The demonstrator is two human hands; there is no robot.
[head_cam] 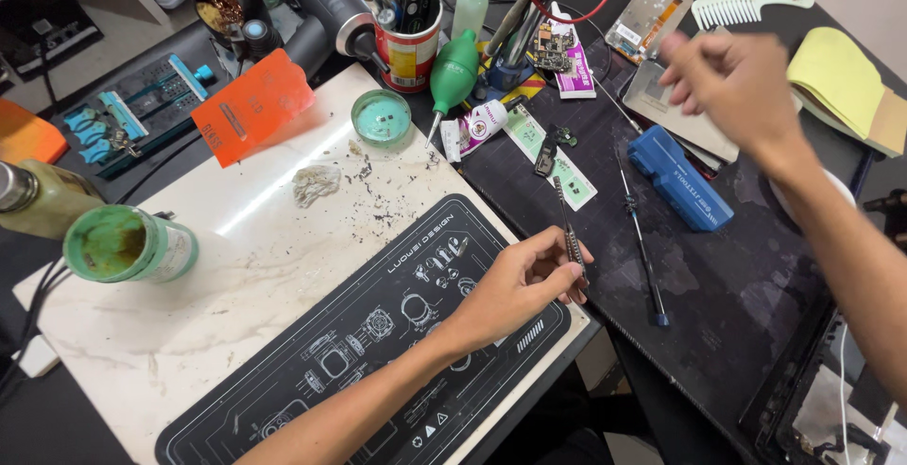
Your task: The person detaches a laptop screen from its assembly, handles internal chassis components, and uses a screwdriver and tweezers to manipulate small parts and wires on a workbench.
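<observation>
Left hand: left hand (515, 285) lay nearest the lens, low at centre, resting at the right edge of the black printed mat (359, 352); thumb and fingers were pinched on a pair of tweezers (570, 233).
Tweezers: tips pointed toward 12 o'clock, over the dark bench mat (737, 304); whether anything sat between the tips could not be told.
Right hand: right hand (732, 82) was raised at 2 o'clock, blurred; fingers were loosely curled over a grey flat panel (661, 106); contact or grasp could not be told.
Near the tweezers: a small dark component (546, 155) lay on a pale green card (557, 167) at 12 o'clock from the tips; a blue case (680, 180) lay at 1 o'clock; a thin screwdriver (640, 238) lay just to the right.
Bench, 10 to 12 o'clock: green blower bulb (453, 73), red tool cup (408, 49), round teal dish (381, 117), orange card (250, 106).
Bench, 9 o'clock: green-rimmed jar (128, 243) on the marble-look board (189, 314).
Step in hand, judged: picking up a part at the panel while the tweezers waited ready.
Next move, judged: called for a steady, fine grip and tips brought to the part without disturbing the loose pieces nearby.
</observation>
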